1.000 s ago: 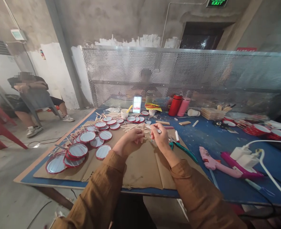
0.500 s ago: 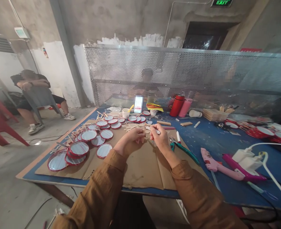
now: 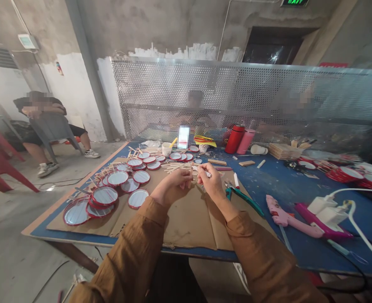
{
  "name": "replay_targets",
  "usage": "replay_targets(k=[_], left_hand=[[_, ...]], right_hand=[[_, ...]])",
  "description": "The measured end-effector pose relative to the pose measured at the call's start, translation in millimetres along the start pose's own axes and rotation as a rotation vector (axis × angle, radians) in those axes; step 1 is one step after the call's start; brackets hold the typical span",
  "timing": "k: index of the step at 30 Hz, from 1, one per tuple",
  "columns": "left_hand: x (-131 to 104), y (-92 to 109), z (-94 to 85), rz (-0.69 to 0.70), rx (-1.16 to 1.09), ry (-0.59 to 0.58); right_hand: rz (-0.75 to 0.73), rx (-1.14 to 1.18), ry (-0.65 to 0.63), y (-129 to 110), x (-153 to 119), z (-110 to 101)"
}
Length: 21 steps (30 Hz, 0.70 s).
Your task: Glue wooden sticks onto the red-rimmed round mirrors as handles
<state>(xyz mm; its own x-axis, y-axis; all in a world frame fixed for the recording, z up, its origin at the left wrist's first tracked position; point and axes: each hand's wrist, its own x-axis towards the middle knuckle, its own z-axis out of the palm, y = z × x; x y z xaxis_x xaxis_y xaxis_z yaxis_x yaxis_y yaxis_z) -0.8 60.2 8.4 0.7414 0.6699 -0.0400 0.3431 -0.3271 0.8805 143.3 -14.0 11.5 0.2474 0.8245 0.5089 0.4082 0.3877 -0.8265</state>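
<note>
Over the brown cardboard (image 3: 186, 227), my left hand (image 3: 175, 185) is closed on a small wooden stick (image 3: 191, 167) held upright. My right hand (image 3: 210, 179) is closed around a white marker (image 3: 207, 173), its tip end close to the stick. The two hands are almost touching. Loose wooden sticks (image 3: 177, 166) lie just beyond them. Several round red-rimmed discs (image 3: 105, 196) are piled on the left part of the cardboard. Right of my right hand are green-handled pliers (image 3: 249, 203) and a white and red marker (image 3: 236, 180).
A pink glue gun (image 3: 293, 221) and a magenta power strip with white plugs (image 3: 326, 216) lie at the right. At the back stand a phone (image 3: 183, 137), cups, and red and pink bottles (image 3: 234, 139) before a perforated metal screen. A person sits at the far left.
My right hand has shifted slightly left, bringing the marker closer to the stick. My left hand has stayed nearly in place.
</note>
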Motion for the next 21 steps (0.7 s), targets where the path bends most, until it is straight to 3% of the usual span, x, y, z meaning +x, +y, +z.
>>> replay_targets(k=[8, 21], left_hand=[[-3.7, 6.5, -1.0, -0.035, -0.049, 0.018], [-6.9, 8.4, -0.9, -0.003, -0.105, 0.0]], right_hand=[[0.024, -0.031, 0.089, -3.8, -1.3, -1.0], [-0.005, -0.03, 0.043, -4.8, -2.2, 1.2]])
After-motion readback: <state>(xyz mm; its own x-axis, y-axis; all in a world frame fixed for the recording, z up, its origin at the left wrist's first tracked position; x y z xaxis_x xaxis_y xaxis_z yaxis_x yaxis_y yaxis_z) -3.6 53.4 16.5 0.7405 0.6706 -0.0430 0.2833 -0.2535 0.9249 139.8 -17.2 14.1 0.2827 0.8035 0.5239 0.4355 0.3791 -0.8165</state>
